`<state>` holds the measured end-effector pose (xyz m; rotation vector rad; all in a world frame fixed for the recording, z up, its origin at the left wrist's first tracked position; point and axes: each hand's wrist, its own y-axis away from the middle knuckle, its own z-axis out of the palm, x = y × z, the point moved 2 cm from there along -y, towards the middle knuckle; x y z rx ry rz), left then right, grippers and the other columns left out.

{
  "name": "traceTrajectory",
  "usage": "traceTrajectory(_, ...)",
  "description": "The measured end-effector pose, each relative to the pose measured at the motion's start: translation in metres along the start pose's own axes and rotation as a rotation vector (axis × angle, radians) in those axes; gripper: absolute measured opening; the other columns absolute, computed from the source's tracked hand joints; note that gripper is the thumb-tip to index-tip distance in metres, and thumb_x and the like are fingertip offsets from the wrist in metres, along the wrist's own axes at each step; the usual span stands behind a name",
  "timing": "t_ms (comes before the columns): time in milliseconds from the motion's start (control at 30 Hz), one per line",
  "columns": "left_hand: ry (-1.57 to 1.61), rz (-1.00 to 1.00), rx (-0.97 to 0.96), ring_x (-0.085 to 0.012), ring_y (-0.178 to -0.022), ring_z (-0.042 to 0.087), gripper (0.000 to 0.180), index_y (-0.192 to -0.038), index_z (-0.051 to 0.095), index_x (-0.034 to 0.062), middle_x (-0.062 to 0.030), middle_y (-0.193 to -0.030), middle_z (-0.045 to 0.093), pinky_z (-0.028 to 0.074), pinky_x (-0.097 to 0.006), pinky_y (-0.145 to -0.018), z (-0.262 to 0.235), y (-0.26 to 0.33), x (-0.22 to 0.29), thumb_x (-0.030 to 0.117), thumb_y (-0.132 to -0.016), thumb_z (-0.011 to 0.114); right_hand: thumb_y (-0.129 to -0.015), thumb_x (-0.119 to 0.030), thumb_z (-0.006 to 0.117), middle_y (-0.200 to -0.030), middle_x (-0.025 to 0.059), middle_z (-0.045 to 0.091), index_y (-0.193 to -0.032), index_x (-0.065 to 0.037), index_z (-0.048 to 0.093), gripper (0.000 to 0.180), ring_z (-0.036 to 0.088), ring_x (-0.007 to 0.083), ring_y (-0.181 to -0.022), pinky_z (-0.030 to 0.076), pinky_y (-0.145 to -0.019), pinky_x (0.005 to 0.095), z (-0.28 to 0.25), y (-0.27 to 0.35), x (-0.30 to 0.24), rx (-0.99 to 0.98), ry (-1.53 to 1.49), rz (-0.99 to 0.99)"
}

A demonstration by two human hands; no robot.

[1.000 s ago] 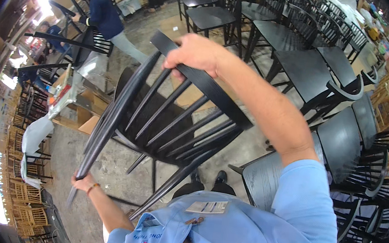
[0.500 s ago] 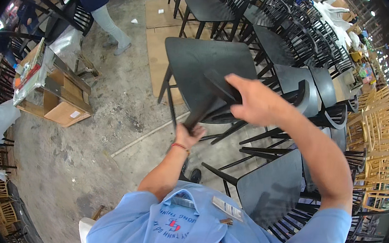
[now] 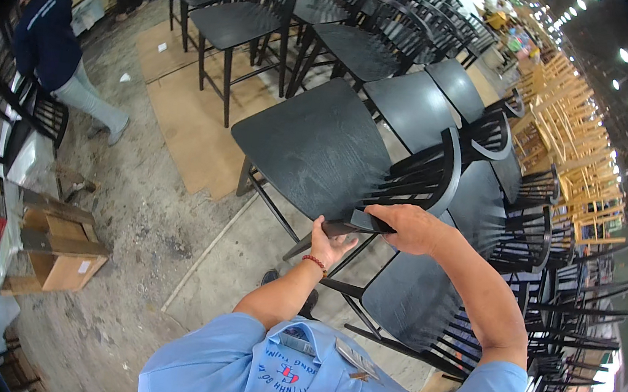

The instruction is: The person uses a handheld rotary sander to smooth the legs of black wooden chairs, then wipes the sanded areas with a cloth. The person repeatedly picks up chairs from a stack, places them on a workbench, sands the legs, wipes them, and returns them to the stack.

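A black wooden chair [image 3: 312, 142] stands before me, its seat facing up and its spindled back curving toward my right side. My right hand [image 3: 410, 227] is wrapped over the near end of the chair's curved top rail [image 3: 370, 221]. Just left of it, my left hand [image 3: 331, 248] cups a dark part beside that rail end, thumb on one side and fingers on the other. Where that part joins the chair is hidden behind my hands. A second black chair [image 3: 410, 302] stands close by at the near right, below my right forearm.
Rows of black chairs [image 3: 233, 23] fill the far side and right. Pale unpainted chair frames [image 3: 565, 138] are stacked at far right. Cardboard [image 3: 176, 120] lies on the concrete floor. A wooden box stand [image 3: 67, 247] is at left, near a person in dark blue [image 3: 51, 38].
My view has shifted, bringing more chairs into sight. My hands have come closer together at the rail end; my right hand has lowered toward me. The blur on the dark part is gone.
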<state>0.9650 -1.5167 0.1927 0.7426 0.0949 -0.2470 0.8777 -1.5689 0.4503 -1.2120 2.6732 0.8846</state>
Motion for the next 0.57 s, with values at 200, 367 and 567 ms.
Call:
traceTrajectory(200, 0.008, -0.108, 0.018, -0.0295, -0.134, 0.037, 0.043, -0.117, 0.048, 0.0087, -0.0129, -0.130, 0.047, 0.032, -0.060, -0.108, 0.003, 0.001, -0.039, 0.041, -0.089, 0.050, -0.076, 0.001, 0.060, -0.108, 0.0158, 0.065, -0.134, -0.009, 0.046, 0.061, 0.062, 0.0352, -0.103, 0.049, -0.086, 0.0450, -0.002, 0.036, 0.012, -0.051, 0.031, 0.027)
traceTrajectory(367, -0.028, -0.163, 0.022, -0.0285, -0.122, 0.051, 0.046, -0.120, 0.047, 0.0089, -0.0103, -0.128, 0.053, 0.036, -0.058, -0.104, -0.003, 0.000, -0.069, 0.045, -0.091, 0.046, -0.075, 0.003, 0.058, -0.107, 0.0151, 0.065, -0.133, -0.010, 0.048, 0.061, 0.062, 0.0351, -0.103, 0.049, -0.086, 0.0453, -0.001, 0.069, 0.016, -0.025, -0.006, 0.074)
traceTrajectory(567, 0.019, -0.171, 0.075, -0.0333, -0.142, 0.026, 0.074, -0.148, 0.023, 0.0103, -0.0101, -0.154, 0.023, 0.029, -0.061, -0.110, -0.003, -0.010, -0.082, 0.048, -0.090, 0.049, -0.074, 0.003, 0.057, -0.111, 0.0212, 0.064, -0.132, -0.007, 0.051, 0.059, 0.059, 0.0383, -0.107, 0.047, -0.088, 0.0452, 0.010, 0.085, 0.038, 0.131, -0.072, 0.039)
